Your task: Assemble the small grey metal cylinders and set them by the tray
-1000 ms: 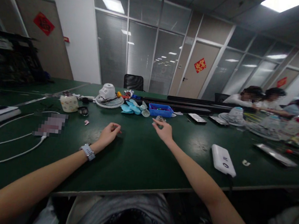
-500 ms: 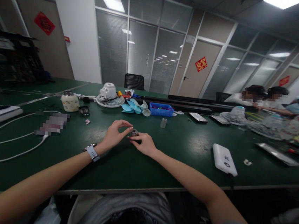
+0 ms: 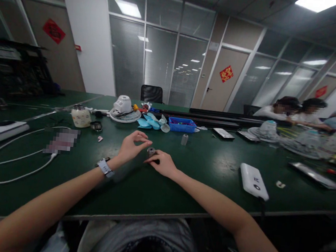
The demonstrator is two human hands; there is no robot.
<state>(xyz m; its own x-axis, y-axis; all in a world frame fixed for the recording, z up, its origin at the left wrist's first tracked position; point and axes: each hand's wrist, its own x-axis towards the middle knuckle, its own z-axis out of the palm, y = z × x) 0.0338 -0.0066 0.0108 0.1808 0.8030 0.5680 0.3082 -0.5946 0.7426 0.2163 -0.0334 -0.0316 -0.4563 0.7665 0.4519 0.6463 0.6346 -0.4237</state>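
Note:
A small grey metal cylinder (image 3: 151, 152) with a dark hole in its top stands upright above the green table (image 3: 197, 188); whether it rests on the surface I cannot tell. My right hand (image 3: 164, 164) has its thumb and fingers closed around the cylinder's side. To the left, my left hand (image 3: 133, 145) is open, its thumb and fingers curved and apart, with nothing between them. Its fingertips are close to the cylinder's top but not on it. A second metal cylinder (image 3: 184, 140) of similar look stands on the table farther back.
Behind my hands are a white fan part (image 3: 122, 105), blue fan blades (image 3: 150, 121) and a blue basket (image 3: 172, 128). A patterned jar (image 3: 80, 117) and white cable (image 3: 10, 183) are left. A white power bank (image 3: 254, 181) lies right. Several people sit at the far right.
My left hand has drawn back from the cylinder's top, its fingertips now apart from it. My right hand still grips the cylinder. The view has shifted slightly.

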